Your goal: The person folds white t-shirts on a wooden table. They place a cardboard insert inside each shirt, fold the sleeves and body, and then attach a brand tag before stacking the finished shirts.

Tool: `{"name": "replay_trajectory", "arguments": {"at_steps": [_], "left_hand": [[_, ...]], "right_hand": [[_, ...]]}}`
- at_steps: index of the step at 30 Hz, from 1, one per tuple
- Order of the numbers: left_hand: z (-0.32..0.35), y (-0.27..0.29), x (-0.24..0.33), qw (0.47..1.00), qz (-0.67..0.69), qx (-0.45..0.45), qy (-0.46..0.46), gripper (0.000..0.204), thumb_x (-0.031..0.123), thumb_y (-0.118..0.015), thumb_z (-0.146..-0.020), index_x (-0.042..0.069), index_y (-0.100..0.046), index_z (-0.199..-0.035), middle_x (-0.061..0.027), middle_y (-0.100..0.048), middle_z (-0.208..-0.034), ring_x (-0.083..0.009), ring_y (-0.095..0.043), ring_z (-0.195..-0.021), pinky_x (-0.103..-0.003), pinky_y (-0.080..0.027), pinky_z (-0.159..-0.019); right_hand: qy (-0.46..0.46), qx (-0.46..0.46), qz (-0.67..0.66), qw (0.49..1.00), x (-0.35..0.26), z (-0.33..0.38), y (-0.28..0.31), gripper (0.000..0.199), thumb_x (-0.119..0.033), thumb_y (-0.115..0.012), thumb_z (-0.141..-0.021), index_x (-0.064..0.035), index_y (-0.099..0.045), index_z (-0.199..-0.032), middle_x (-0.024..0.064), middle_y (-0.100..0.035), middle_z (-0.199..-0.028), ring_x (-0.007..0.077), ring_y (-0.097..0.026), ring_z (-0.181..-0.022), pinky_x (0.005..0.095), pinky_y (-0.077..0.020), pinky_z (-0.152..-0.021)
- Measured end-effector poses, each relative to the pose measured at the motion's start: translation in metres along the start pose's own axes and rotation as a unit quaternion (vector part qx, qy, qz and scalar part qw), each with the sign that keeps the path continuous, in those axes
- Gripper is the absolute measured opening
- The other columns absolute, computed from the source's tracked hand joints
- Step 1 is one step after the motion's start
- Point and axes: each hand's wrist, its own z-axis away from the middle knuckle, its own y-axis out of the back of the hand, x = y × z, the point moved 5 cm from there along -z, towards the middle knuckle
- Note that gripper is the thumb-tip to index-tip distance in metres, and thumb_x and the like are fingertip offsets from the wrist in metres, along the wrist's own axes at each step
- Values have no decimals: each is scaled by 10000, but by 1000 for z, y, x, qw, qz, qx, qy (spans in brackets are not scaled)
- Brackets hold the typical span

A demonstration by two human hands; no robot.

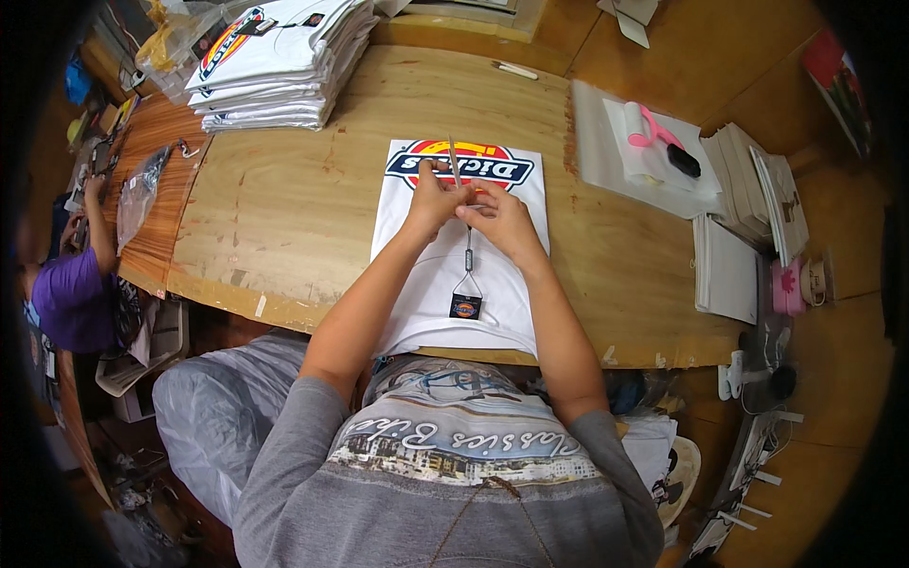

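Both hands, left hand (434,197) and right hand (502,220), pinched together on a thin stick (455,166) over a folded white T-shirt (417,275).

One folded white shirt (461,256), one shirt stack (284,66), one pink scissors (653,128).

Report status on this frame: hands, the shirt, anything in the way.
Left hand and right hand together, pinching a thin stick. Folded white shirt flat on the table, hang tag on a cord. Nothing blocking.
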Motion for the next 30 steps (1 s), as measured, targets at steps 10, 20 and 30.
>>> {"name": "replay_trajectory", "arguments": {"at_steps": [10,20,30], "left_hand": [[-2,7,-22,993,-90,35,-68,493,154,-670,-681,3,-349,-1023,-119,-539,-744,-167,-569,-652,-265,-463,-558],[21,11,-12,914,-335,112,-198,481,89,-708,-575,30,-440,-970,-151,-478,-977,-285,-453,-953,-364,-394,-758],[145,15,-49,787,-553,-133,-239,895,486,-603,-598,94,-206,-1298,-118,-166,-1353,-284,-145,-1254,-542,-121,-956]], "right_hand": [[-173,67,-381,906,66,-11,-8,298,65,-514,-740,42,-419,-1022,151,-556,-896,221,-583,-751,323,-506,-653],[-20,148,204,968,38,-5,8,262,-40,-555,-732,-37,-530,-993,123,-576,-847,226,-573,-693,306,-444,-624],[267,-207,339,878,5,149,-26,492,-186,-538,-743,-90,-393,-1204,45,-354,-1278,185,-312,-1191,429,-226,-962]]}}
